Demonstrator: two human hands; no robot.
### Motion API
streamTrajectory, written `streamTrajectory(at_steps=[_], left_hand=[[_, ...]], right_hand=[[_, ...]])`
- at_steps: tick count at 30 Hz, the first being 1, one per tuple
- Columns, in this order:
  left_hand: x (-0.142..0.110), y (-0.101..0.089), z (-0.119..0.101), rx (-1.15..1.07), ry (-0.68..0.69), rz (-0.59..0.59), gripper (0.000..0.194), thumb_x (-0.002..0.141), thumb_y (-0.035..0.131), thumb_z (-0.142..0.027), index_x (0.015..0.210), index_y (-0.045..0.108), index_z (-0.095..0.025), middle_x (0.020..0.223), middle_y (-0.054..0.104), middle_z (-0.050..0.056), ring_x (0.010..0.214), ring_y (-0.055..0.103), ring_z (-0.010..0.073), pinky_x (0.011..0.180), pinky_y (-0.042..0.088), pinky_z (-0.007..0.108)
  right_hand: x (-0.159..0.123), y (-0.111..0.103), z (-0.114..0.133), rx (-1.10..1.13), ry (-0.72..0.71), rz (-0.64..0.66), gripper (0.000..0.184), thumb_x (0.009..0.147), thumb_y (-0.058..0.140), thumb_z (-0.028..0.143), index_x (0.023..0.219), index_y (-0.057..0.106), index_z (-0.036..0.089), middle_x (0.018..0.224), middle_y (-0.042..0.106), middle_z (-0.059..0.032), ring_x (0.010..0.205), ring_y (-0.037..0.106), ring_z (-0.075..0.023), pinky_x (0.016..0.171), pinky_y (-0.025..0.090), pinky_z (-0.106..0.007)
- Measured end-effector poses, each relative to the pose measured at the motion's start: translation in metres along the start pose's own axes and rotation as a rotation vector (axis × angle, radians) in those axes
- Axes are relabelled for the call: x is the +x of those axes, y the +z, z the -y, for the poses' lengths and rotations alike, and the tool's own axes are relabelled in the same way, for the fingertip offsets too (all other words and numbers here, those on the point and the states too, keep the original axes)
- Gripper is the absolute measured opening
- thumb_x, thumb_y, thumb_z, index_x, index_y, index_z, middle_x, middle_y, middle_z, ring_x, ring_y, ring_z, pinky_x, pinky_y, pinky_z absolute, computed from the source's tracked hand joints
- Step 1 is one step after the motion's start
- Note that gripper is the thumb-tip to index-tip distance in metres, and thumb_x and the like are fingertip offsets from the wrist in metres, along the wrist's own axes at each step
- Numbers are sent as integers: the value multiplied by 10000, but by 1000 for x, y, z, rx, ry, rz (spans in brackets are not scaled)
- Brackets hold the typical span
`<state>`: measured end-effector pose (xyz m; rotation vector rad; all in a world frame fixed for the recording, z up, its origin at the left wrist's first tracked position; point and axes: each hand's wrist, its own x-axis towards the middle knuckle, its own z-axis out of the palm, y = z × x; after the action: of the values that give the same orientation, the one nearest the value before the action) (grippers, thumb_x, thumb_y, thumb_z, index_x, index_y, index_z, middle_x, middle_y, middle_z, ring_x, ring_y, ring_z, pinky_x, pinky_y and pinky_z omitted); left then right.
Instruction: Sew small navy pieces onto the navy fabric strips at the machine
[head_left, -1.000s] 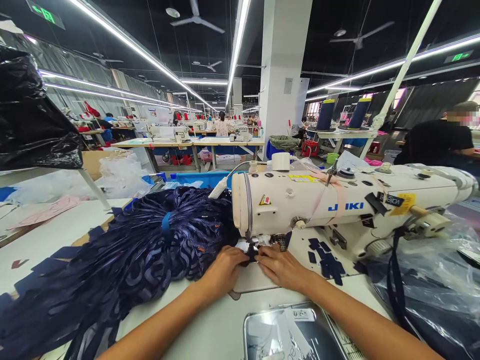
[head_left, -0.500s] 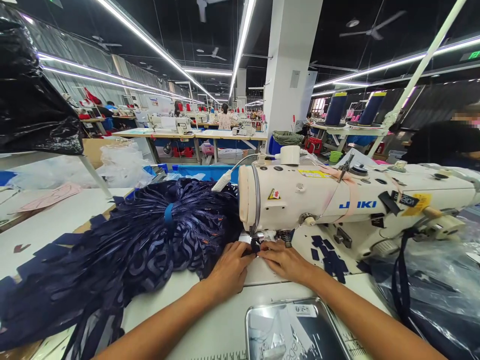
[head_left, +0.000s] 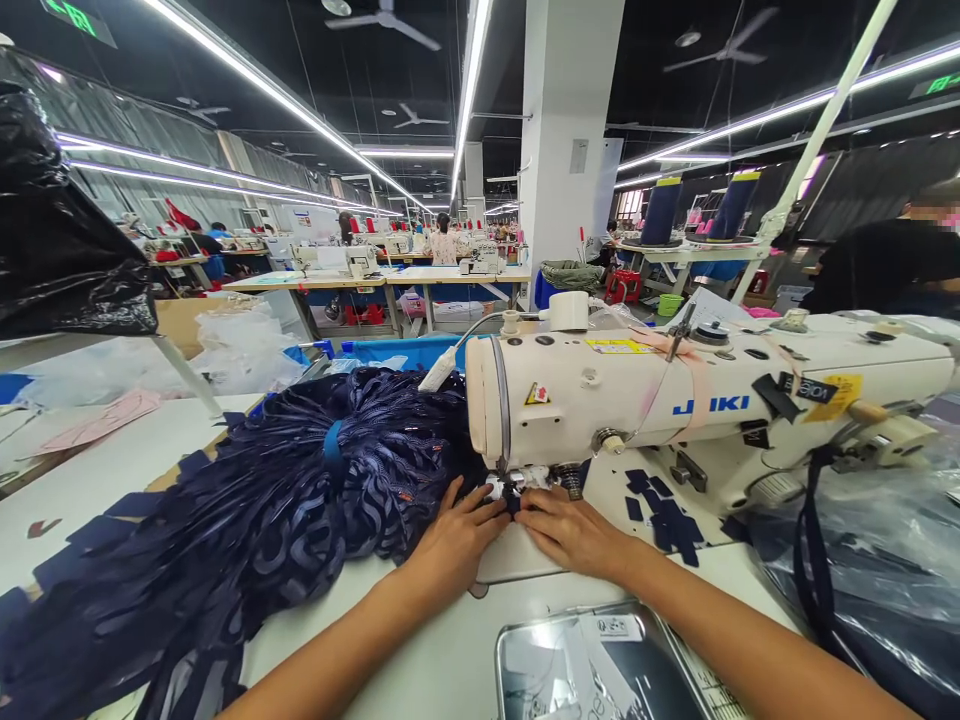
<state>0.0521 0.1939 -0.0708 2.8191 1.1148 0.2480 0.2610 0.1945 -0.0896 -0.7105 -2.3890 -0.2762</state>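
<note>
At the needle of the white sewing machine [head_left: 577, 385], a small piece of dark navy fabric [head_left: 512, 502] lies under the presser foot. My left hand [head_left: 454, 535] grips its left side near the foot, one finger raised and apart from the others. From the other side, my right hand [head_left: 574, 528] pinches the same fabric, fingers bent and close together. Most of the piece is hidden by my fingers and the foot. Left of the machine rests a large bundle of navy straps [head_left: 277, 510], gathered by a blue tie [head_left: 333, 445].
Loose navy fabric patches [head_left: 666, 515] lie right of the needle. A shiny metal tray [head_left: 517, 645] sits near the front edge. Clear plastic with navy material [head_left: 892, 560] is at the right. Two navy thread cones [head_left: 660, 212] stand behind. A co-worker [head_left: 874, 260] is far right.
My left hand's fingers have spread and reached a little closer to the presser foot. My right hand stays by the fabric. The view has shifted slightly.
</note>
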Motion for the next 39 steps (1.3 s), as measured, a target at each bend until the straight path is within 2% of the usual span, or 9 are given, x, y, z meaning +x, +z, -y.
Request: streamTrajectory(at_steps=[9, 14, 19, 22, 25, 28, 33, 36, 39], left_hand=[[2, -6, -3, 32, -33, 53, 508, 755, 425, 30, 1191, 547, -200, 1279, 517, 63, 1257, 369, 282, 1049, 179, 599], [5, -11, 0, 19, -49, 78, 534, 758, 414, 29, 1219, 524, -216, 1305, 493, 47, 1272, 346, 277, 1054, 179, 589], [10, -12, 5, 4, -61, 70, 564, 733, 412, 52, 1206, 535, -229, 1301, 499, 42, 1273, 347, 268, 1052, 200, 569], [15, -15, 9, -7, -53, 67, 574, 716, 401, 64, 1196, 543, -216, 1302, 499, 44, 1270, 350, 272, 1044, 211, 571], [17, -16, 10, -18, -21, 22, 557, 725, 400, 52, 1183, 550, -227, 1271, 530, 41, 1261, 364, 264, 1034, 224, 581], [18, -13, 8, 33, 0, -56, 422, 785, 435, -28, 1156, 569, -178, 1198, 584, 68, 1217, 419, 259, 1036, 251, 564], [14, 1, 0, 339, -34, -245, 225, 854, 467, -135, 922, 681, -123, 1085, 629, 138, 1169, 463, 297, 1059, 237, 551], [14, 2, -3, 463, -77, -206, 231, 830, 493, -122, 977, 669, -101, 1156, 583, 184, 1198, 416, 350, 1043, 195, 610], [18, -4, -1, 460, -106, -97, 326, 818, 491, -134, 1123, 599, -94, 1202, 554, 184, 1209, 397, 361, 1033, 172, 628]], right_hand=[[1, 0, 0, -32, 26, 38, 236, 852, 410, 132, 931, 632, 122, 903, 627, -100, 768, 603, -189, 624, 535, -286], [-1, 5, -1, -82, 56, 61, 237, 835, 448, 179, 967, 639, 131, 988, 637, -120, 808, 619, -205, 633, 544, -303], [-5, 8, -7, -23, 123, 84, 277, 840, 453, 215, 1032, 637, 137, 1032, 647, -123, 930, 613, -221, 780, 528, -347], [-4, 11, -14, 82, 214, 117, 282, 834, 476, 231, 1051, 638, 150, 1013, 664, -104, 935, 618, -218, 844, 503, -356], [1, 23, -24, 154, 395, 124, 235, 832, 468, 204, 950, 669, 171, 876, 696, -67, 823, 646, -201, 780, 525, -337], [9, 37, -34, 151, 505, 97, 242, 830, 430, 126, 879, 665, 155, 781, 693, -55, 721, 650, -179, 690, 542, -299], [13, 34, -39, 95, 448, 82, 199, 794, 513, 134, 937, 646, 175, 891, 682, -79, 805, 636, -214, 778, 530, -386], [10, 22, -36, 32, 281, 124, 189, 832, 475, 152, 869, 655, 197, 793, 677, -73, 758, 625, -222, 757, 530, -420], [8, 16, -31, -58, 123, 95, 267, 873, 395, 139, 809, 644, 210, 753, 660, -59, 763, 610, -203, 728, 531, -381]])
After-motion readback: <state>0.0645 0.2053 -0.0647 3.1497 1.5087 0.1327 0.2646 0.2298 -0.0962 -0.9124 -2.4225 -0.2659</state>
